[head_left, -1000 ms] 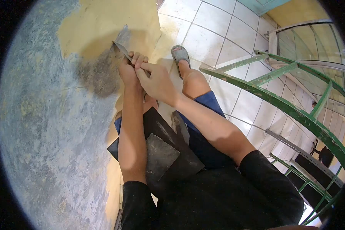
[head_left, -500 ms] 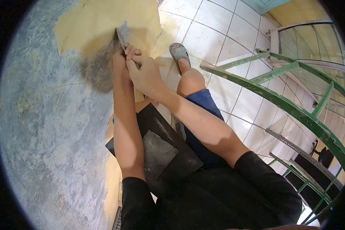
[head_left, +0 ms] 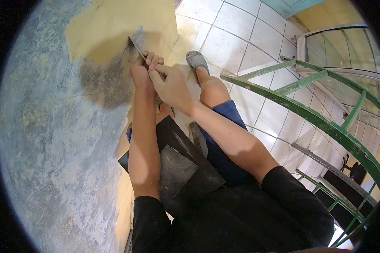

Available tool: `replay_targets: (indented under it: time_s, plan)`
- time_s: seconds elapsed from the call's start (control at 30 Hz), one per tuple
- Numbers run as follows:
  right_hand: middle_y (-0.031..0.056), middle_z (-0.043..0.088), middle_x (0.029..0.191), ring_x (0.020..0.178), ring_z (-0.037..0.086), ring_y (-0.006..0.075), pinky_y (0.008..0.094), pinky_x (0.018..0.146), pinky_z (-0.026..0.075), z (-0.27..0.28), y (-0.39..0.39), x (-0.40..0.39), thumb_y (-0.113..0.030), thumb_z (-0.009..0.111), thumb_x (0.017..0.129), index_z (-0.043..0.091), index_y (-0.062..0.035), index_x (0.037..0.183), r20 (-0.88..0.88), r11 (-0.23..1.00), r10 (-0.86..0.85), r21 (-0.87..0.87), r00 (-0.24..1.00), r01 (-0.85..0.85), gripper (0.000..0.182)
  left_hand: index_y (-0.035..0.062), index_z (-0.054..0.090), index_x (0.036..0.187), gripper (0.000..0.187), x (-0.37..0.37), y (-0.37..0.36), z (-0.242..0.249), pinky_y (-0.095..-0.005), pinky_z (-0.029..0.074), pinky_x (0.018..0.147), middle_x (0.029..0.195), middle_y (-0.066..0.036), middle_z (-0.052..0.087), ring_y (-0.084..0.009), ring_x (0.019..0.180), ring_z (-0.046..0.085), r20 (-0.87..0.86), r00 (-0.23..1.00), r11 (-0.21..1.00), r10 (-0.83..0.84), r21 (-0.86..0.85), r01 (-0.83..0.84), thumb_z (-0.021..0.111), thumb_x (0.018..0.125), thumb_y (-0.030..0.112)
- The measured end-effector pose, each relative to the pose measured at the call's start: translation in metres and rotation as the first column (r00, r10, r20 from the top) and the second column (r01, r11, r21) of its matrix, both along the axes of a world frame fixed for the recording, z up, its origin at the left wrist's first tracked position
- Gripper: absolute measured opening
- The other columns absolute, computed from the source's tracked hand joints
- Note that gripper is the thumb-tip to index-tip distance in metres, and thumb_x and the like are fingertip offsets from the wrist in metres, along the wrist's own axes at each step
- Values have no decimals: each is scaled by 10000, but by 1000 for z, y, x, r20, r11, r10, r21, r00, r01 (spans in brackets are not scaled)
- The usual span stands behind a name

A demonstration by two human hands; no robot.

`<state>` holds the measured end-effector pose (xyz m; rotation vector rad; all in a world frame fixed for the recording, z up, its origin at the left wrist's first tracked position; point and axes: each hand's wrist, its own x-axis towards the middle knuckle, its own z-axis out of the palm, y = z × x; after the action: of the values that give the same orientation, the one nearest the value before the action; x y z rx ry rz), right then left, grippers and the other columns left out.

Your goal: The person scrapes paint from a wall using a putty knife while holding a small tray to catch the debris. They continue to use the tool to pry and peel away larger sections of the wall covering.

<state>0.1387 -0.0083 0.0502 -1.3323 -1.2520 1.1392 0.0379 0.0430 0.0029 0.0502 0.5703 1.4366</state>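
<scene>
Now both hands, left hand (head_left: 140,75) and right hand (head_left: 169,86), clamp the trowel (head_left: 136,42) tight. Its blade has slid back down the wall (head_left: 50,126), and the wet grey patch (head_left: 107,82) looks wider.

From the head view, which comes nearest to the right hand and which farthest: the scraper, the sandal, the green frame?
From the right hand:
1. Scraper, in its grip, against the wall.
2. Sandal, just right, on the floor tiles.
3. Green frame, farther right.
</scene>
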Motion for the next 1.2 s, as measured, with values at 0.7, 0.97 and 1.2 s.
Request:
replay_targets:
  time_s: [0.7, 0.97, 1.2]
  plan:
    - [275, 643, 773, 747, 673, 427, 466, 700, 519, -8, 24, 4, -200, 596, 898, 697, 20, 828, -7, 991, -15, -134, 1000, 14, 252, 87, 468, 915, 145, 3, 34, -9, -310, 462, 719, 678, 24, 435, -109, 529, 403, -13, 998, 998, -62, -22, 62, 403, 1018, 164]
    - [203, 550, 615, 533, 532, 240, 390, 545, 417, -6, -6, -7, -198, 589, 921, 646, 36, 813, 29, 996, -45, 84, 999, 43, 264, 85, 469, 924, 151, -4, -1, 0, -309, 449, 688, 661, 28, 411, -105, 516, 394, 63, 998, 998, -16, 69, 12, 439, 1013, 203]
    - [194, 570, 625, 540, 539, 249, 386, 563, 430, -5, 1, -9, -185, 593, 922, 647, 40, 826, 36, 999, -34, 30, 999, 33, 250, 75, 468, 932, 98, -7, 9, 0, -296, 443, 672, 654, 24, 410, -109, 498, 388, 111, 991, 996, -76, 59, 70, 421, 1000, 128]
